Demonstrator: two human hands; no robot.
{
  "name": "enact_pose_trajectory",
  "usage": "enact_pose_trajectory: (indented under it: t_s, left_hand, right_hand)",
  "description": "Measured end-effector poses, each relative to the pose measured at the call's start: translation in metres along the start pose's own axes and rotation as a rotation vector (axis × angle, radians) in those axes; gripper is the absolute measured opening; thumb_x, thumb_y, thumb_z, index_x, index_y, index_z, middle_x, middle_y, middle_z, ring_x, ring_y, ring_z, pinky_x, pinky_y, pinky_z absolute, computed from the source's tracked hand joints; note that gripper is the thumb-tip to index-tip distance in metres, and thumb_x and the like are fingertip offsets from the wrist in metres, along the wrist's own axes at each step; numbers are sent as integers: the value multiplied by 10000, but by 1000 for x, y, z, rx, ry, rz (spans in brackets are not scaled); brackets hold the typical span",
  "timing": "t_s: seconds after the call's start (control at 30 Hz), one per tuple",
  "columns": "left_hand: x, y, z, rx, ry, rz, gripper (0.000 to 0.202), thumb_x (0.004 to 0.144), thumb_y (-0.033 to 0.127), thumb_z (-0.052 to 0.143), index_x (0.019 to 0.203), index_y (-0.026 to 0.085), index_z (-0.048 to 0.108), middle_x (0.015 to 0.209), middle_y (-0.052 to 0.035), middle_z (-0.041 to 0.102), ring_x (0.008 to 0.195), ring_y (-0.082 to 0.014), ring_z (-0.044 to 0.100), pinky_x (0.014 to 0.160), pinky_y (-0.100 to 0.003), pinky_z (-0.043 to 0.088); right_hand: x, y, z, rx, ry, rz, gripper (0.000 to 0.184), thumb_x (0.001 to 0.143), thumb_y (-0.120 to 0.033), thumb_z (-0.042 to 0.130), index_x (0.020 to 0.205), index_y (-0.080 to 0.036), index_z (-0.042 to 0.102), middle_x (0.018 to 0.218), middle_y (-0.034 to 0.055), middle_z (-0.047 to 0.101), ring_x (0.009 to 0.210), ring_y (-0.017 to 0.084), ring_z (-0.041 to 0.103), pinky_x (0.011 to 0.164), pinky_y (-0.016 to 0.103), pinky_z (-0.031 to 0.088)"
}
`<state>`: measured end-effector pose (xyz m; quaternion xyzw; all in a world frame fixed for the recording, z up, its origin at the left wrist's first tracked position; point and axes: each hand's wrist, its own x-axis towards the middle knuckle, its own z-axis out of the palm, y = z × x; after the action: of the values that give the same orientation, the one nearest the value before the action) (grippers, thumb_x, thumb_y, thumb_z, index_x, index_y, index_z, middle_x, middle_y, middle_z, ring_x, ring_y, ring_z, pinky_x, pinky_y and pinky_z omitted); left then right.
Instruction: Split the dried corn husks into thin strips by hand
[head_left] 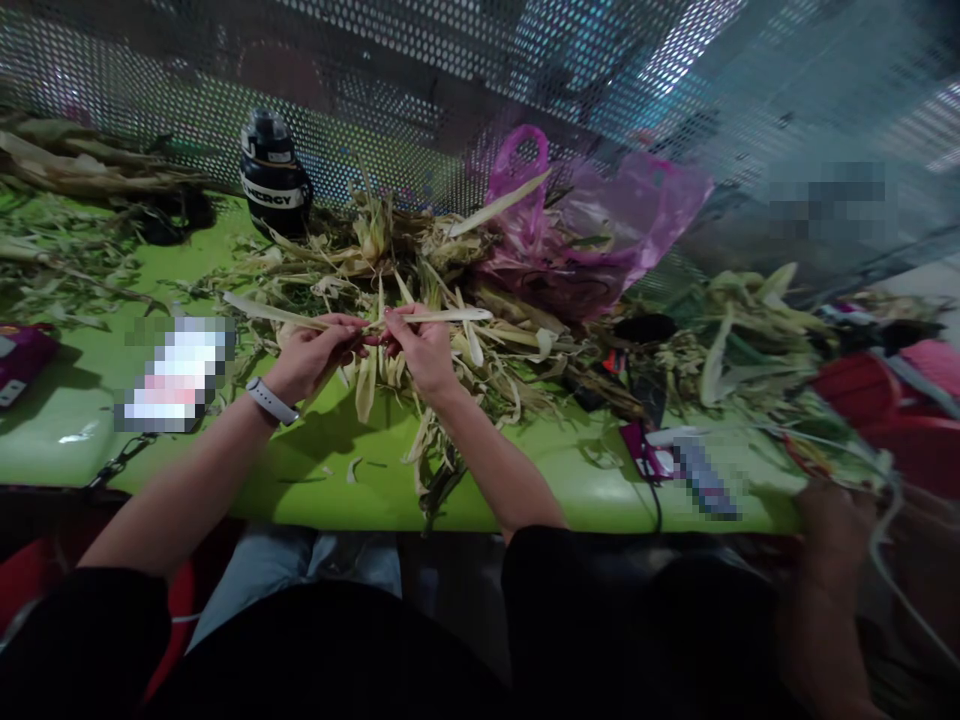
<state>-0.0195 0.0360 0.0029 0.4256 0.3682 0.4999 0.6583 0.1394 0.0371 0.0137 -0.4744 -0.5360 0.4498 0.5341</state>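
Observation:
Both of my hands are above a green table (pixel 330 480), in front of a heap of dry corn husks (pixel 360 255). My left hand (pixel 311 352) is closed, pinching a pale strip of corn husk (pixel 262 312) that sticks out to the left. Close beside it, my right hand (pixel 426 352) pinches a husk strip (pixel 465 315) whose end points right. The fingertips of the two hands nearly meet. Whether both ends belong to one strip I cannot tell. A white watch (pixel 271 401) circles my left wrist. More husk pieces hang below the fingers.
A dark bottle (pixel 274 180) and a pink plastic bag (pixel 577 250) stand behind the heap. Phones lie left (pixel 176 375) and right (pixel 705 478). A perforated metal screen (pixel 420 60) closes off the back. At far right is another person's hand (pixel 836 510), near red containers (pixel 911 445).

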Motion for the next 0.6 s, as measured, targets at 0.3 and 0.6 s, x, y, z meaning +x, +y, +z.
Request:
enact_pose_trajectory:
  t_s: [0.3,0.6]
  left_hand:
    - [-1,-1,-4,27,-98,-25,234,727,360,790,806,159,702,679,-32,680,569,-92,573,499,-197,406]
    - [-2,-1,-2,96,-201,-23,328,678,357,850,912,155,741,686,-26,697,538,-71,521,488,-188,377]
  right_hand:
    - [-2,-5,-6,-128,70,-69,373,780,-535,698,750,-177,600,590,-31,557,530,82,502,504,225,412]
    - [3,2,-7,-78,59,-9,387,766,-548,714,787,-176,608,601,-42,547,479,63,451,471,223,378]
